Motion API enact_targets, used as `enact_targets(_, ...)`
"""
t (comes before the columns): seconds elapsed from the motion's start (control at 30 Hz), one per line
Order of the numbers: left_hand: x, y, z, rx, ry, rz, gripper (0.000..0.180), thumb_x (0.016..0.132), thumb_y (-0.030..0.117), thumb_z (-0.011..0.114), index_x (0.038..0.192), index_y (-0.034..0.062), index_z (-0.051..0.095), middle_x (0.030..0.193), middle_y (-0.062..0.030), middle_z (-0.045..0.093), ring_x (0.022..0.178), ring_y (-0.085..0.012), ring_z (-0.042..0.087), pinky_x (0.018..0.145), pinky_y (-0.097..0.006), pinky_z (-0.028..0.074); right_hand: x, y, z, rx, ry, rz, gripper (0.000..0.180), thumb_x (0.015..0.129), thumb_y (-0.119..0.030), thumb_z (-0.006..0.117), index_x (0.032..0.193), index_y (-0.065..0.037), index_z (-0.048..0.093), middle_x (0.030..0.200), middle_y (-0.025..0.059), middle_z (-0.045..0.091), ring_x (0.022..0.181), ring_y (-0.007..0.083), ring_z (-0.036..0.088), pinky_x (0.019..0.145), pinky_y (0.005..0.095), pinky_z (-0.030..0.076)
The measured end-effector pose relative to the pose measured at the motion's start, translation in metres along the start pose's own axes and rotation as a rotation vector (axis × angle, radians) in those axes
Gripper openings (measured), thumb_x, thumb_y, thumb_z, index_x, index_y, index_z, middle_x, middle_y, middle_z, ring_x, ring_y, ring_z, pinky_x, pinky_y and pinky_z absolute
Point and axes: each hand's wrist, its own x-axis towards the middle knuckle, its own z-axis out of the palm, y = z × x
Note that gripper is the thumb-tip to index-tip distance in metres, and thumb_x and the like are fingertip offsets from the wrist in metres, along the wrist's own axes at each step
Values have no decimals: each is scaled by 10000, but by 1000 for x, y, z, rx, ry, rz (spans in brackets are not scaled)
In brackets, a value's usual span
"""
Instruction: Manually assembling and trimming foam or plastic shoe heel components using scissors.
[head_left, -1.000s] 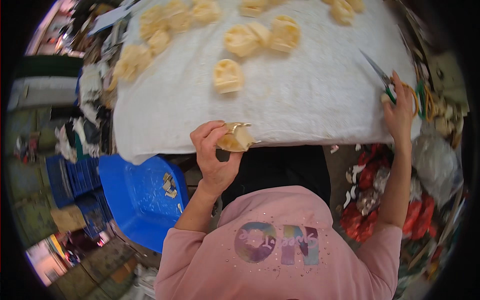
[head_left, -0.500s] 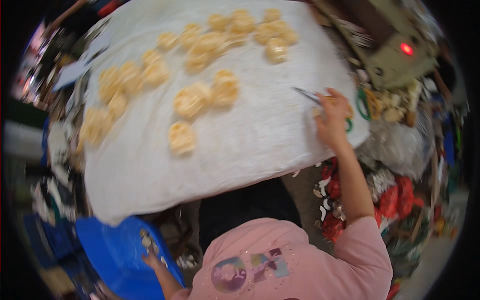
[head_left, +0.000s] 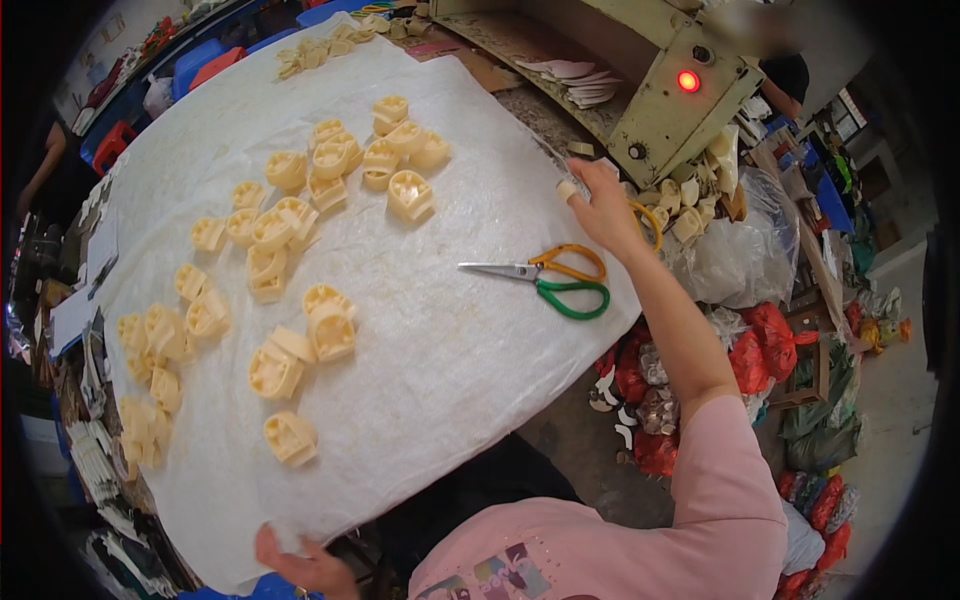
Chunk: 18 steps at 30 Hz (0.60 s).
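A pair of scissors (head_left: 535, 271) with one orange and one green handle lies on the white cloth-covered table (head_left: 430, 400), its blades pointing left. Beyond it, at the table's right edge, is my right hand (head_left: 604, 208), fingers stretched out and thumb apart. A small cream piece, perhaps a finger cover, sits at the thumb tip. My left hand (head_left: 305, 568), slightly blurred, is at the near edge with fingers apart and nothing visible in it. Several cream moulded pieces with hollowed faces, such as this single one (head_left: 290, 438), are spread over the table's left and middle.
A greenish metal machine (head_left: 672, 110) with a lit red lamp stands at the far right, white flat pieces (head_left: 575, 80) on its bed. Beside it are more cream parts (head_left: 690, 212) and clear plastic bags (head_left: 745, 245). Red bags (head_left: 765, 335) lie lower right. A blue basin (head_left: 265, 588) shows below my left hand.
My right hand has come off the scissors, which now lie uncovered, and is past them at the table edge. My left hand has risen from the blue basin to the table edge. The view has turned right.
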Motion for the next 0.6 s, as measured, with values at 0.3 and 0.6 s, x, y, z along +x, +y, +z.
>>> enact_targets(0.3,39,113,95,-433,-604,337,365,624,-9,620,984,32,579,935,-144,518,850,-329,482,719,-425,408,153,81,26,-217,21,74,466,817,-248,584,1229,-38,528,1243,182,528,1193,341,446,987,418,363)
enact_targets(0.6,29,102,101,-338,-559,315,328,693,42,670,1014,18,604,910,-122,591,808,-278,556,752,-393,407,250,129,39,-546,-109,167,578,711,-259,637,1256,-97,533,1213,177,567,1158,334,505,988,412,395)
